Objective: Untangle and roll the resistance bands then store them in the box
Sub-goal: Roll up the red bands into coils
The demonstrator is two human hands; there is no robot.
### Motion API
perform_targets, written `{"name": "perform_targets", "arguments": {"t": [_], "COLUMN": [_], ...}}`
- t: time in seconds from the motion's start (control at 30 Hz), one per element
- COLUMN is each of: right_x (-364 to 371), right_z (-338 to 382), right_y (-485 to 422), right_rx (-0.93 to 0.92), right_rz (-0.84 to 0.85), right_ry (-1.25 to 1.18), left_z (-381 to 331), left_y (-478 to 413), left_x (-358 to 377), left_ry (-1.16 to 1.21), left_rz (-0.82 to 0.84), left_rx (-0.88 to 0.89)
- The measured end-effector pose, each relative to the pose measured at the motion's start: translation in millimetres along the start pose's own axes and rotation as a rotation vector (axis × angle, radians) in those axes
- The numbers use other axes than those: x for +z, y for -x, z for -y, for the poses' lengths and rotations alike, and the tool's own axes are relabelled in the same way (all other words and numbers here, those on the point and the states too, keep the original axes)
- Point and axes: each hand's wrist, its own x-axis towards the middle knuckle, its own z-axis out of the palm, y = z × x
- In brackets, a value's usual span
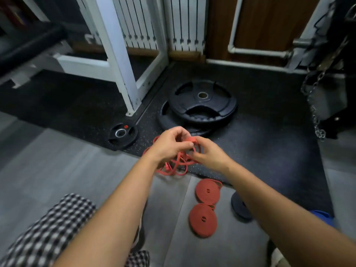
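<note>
Pinching the tangled red resistance band (174, 166) at its end, left grip (169, 145) and right grip (210, 155) both clamp it, slack hanging below-left.

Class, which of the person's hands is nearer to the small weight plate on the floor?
Left. The left hand is just right of the small weight plate; the right hand lies farther right, beyond it.
</note>
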Motion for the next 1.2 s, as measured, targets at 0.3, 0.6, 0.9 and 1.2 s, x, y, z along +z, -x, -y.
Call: {"name": "perform_targets", "arguments": {"t": [0.3,0.6,0.9,1.2], "right_x": [-85,-63,-69,-92], "right_z": [146,139,96,93], "right_y": [38,53,47,51], "right_rx": [-0.192,-0.237,-0.201,-0.201], "right_rz": [-0.248,-0.158,-0.237,-0.226], "right_ry": [-0.14,-0.396,-0.048,-0.022], "left_z": [-142,-140,-87,-91], "left_y": [66,72,54,44], "left_x": [-58,-40,-26,-16], "left_ry": [0.009,0.336,0.574,0.7], "left_rz": [-0.25,-0.209,-0.182,0.028], "left_rx": [0.455,0.308,0.041,-0.101]}}
